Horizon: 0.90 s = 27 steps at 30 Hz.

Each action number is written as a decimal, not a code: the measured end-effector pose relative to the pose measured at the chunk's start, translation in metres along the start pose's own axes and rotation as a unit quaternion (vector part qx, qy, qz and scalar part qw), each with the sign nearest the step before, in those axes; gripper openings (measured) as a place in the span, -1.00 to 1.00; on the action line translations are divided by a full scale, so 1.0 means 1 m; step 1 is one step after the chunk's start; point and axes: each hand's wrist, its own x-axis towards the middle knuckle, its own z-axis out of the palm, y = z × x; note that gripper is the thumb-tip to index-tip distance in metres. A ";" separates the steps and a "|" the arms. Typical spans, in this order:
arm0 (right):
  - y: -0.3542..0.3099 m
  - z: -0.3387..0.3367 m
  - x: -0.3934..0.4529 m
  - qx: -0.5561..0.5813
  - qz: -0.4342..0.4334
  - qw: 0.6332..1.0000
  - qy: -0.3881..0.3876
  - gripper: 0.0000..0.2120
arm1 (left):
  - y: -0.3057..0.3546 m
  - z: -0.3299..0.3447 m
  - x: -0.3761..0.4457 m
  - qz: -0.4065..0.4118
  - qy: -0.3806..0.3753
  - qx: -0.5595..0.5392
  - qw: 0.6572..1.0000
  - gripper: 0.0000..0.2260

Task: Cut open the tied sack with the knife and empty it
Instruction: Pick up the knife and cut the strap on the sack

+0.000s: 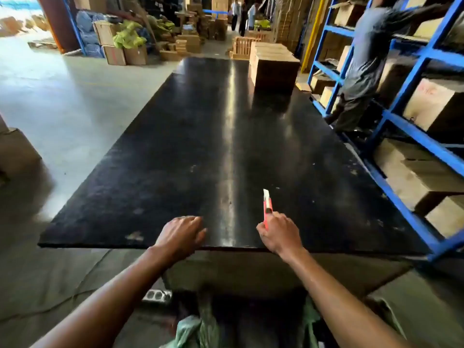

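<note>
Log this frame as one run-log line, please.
right hand: grips knife, blade out | left hand: flat on table edge | sack: below, at the bottom edge

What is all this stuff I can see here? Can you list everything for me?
Table: one, black, centre, running away from the viewer.
Knife: one, red-orange, blade out, held above the near table edge.
Box stack: one, brown cardboard, far right end of the table.
Racking: blue metal, right side, holding cardboard boxes.
Other person: one, grey shirt, reaching into the racking.
Green sack material: at the bottom edge, below the table.
Power strip: one, white, on the floor near the table.
Left hand: fingers relaxed, resting at the table edge.
Right hand: grip round the knife.
</note>
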 end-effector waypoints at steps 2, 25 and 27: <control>0.020 0.016 0.021 0.008 0.022 1.000 -0.001 -0.68 | 0.004 0.028 0.011 -0.021 -0.029 -0.003 0.999 -0.72; 0.029 0.078 0.024 0.408 0.211 0.887 0.034 -0.79 | 0.001 0.093 -0.017 -0.015 -0.058 -0.082 0.995 -0.56; 0.022 0.081 -0.020 0.454 0.207 0.865 0.052 -0.78 | 0.000 0.100 -0.037 0.004 -0.034 -0.121 0.992 -0.63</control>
